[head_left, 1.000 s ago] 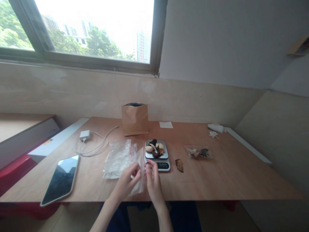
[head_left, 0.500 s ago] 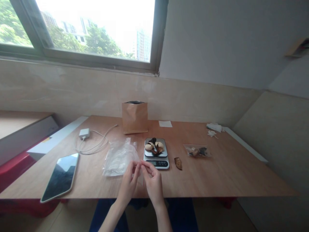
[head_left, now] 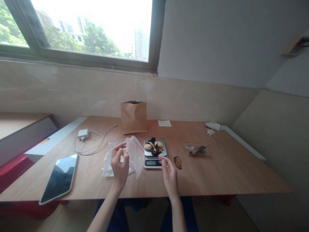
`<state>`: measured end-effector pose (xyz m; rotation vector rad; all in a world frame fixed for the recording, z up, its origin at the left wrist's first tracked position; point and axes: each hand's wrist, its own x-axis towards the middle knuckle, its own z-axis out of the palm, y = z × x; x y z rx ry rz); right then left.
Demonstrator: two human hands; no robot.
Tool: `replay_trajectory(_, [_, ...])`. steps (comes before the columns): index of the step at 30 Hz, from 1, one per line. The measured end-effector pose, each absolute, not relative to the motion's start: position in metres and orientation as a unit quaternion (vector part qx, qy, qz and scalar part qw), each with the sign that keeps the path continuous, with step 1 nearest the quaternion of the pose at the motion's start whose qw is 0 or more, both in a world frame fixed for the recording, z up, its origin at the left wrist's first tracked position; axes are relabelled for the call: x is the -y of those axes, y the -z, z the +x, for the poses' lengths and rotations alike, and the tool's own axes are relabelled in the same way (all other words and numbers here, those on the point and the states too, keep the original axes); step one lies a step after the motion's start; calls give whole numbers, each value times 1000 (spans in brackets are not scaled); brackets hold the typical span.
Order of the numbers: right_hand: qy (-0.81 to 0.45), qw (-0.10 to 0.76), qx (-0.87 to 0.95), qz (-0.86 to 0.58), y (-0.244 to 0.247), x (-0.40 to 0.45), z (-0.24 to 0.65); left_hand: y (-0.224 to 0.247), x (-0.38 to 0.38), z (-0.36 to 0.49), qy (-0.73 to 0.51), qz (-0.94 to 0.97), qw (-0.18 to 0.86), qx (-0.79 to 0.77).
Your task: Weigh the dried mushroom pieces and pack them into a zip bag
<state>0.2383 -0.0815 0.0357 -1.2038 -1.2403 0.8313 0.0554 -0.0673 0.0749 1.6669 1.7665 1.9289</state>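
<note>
My left hand (head_left: 120, 166) is closed on a clear zip bag (head_left: 137, 156) with a red strip along its edge. The bag hangs over a pile of clear plastic bags (head_left: 107, 164). Beside it stands a small kitchen scale (head_left: 146, 154), carrying pale and dark brown dried pieces (head_left: 149, 146) on its metal plate. My right hand (head_left: 170, 176), fingers apart and holding nothing, hovers at the scale's front right corner and covers part of the display panel. A brown dried slice (head_left: 178, 162) lies on the table just right of that hand.
A filled clear bag (head_left: 198, 150) of dried pieces lies to the right. Behind the scale stands an open brown paper pouch (head_left: 134, 117). Leftward are a tablet (head_left: 59, 178) and a white charger (head_left: 83, 134) with cable. White paper (head_left: 164, 123) and crumpled tissue (head_left: 213, 126) lie farther back.
My hands, earlier together at the bag in front of the scale, have parted. The left has moved up and left with the bag; the right has let go and moved right.
</note>
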Motion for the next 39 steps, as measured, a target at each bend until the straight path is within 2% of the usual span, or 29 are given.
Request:
replay_trajectory(4, [-292, 571, 540, -544, -24, 77, 255, -60, 35, 57, -680, 549, -37, -484])
replay_trajectory(7, [-249, 560, 572, -545, -19, 77, 262, -40, 15, 59, -701, 532, -21, -474])
replay_trajectory(13, [-133, 497, 663, -544, -18, 70, 246, -5, 2, 62, -662, 531, 17, -529])
replay_trajectory(17, [-55, 450, 700, -552, -15, 52, 224, -3, 2, 63, -665, 535, 30, -520])
replay_trajectory(22, [-23, 397, 719, -570, -15, 34, 212, -7, 2, 63, -675, 527, 10, -516])
replay_trajectory(26, [-56, 411, 709, -571, -28, 39, 214, -4, 1, 62, -676, 517, 7, -525])
replay_trajectory(33, [-230, 579, 630, -463, -71, 76, 205, 2, 0, 62, -672, 513, 29, -534])
replay_trajectory(36, [-280, 567, 646, -427, -76, 78, 196, 0, 2, 62, -672, 510, 46, -534])
replay_trajectory(39, [-265, 532, 678, -432, -70, 69, 189, -2, 4, 62, -673, 512, 70, -529])
